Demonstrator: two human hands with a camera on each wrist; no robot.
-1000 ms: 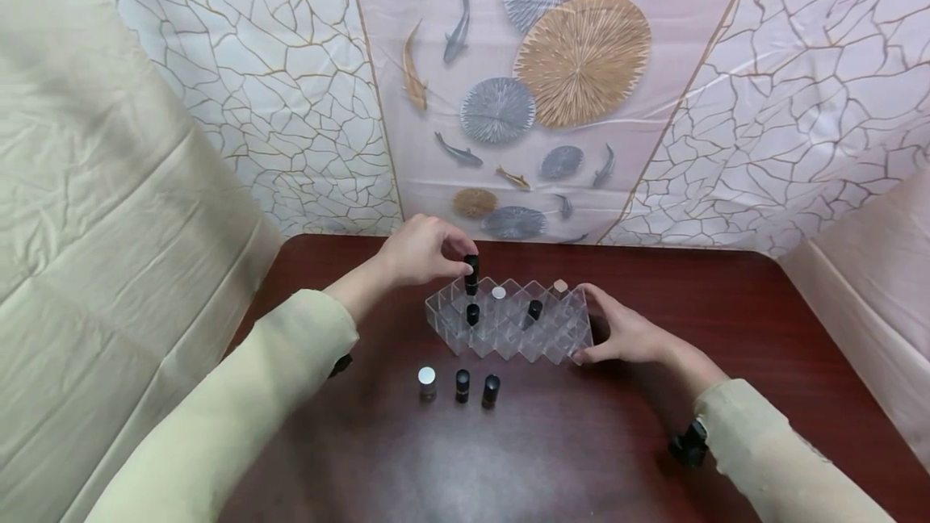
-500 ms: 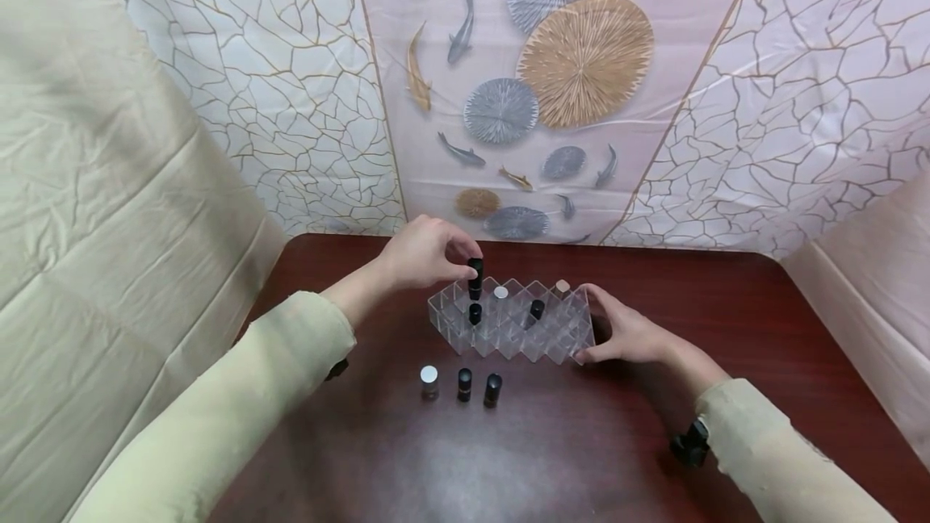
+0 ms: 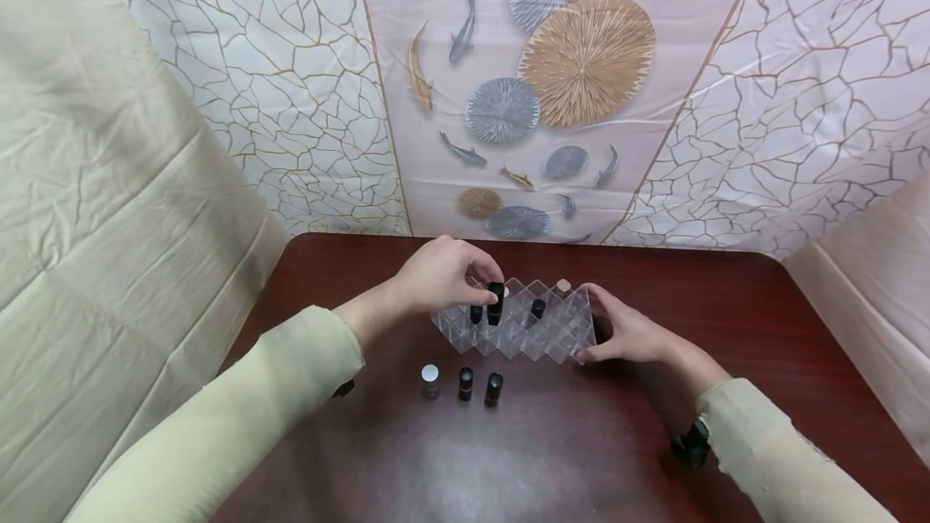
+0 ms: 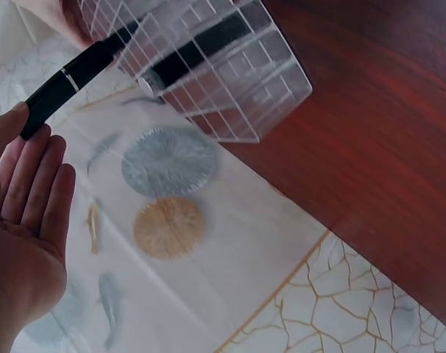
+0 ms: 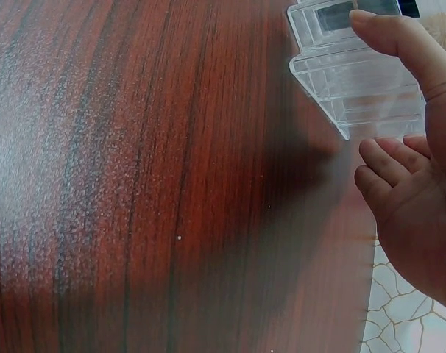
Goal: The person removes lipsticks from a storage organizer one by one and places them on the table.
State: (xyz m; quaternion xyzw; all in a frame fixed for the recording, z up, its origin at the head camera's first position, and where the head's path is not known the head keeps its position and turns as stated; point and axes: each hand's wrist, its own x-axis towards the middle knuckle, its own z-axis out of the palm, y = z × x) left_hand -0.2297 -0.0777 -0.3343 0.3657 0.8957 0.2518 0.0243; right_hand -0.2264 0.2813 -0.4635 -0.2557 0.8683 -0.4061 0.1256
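Observation:
My left hand (image 3: pixel 443 274) pinches a black lipstick tube (image 3: pixel 496 307) between thumb and fingertips, held upright over the left half of a clear lipstick organizer (image 3: pixel 538 340). In the left wrist view a silver band rings the lipstick tube (image 4: pixel 72 81), whose lower end reaches the grid; whether it is inside a slot I cannot tell. My right hand (image 3: pixel 628 333) grips the organizer's right end, thumb in front and fingers behind. Standing in slots are a black tube (image 3: pixel 475 314), another black tube (image 3: pixel 538 308), a beige-topped tube (image 3: pixel 563 288) and a white-topped tube (image 3: pixel 506 292), partly hidden.
Before the organizer, a silver-capped tube (image 3: pixel 430 380) and two black tubes, one in the middle (image 3: pixel 466 384) and one on the right (image 3: pixel 494 388), stand on the dark red wooden table (image 3: pixel 581 442). Patterned cloth (image 3: pixel 305 87) hangs behind the table's back edge.
My left hand has moved right and nearer to me with the lipstick tube, from the back left of the organizer to beside the front-left black tube. The right hand keeps its place.

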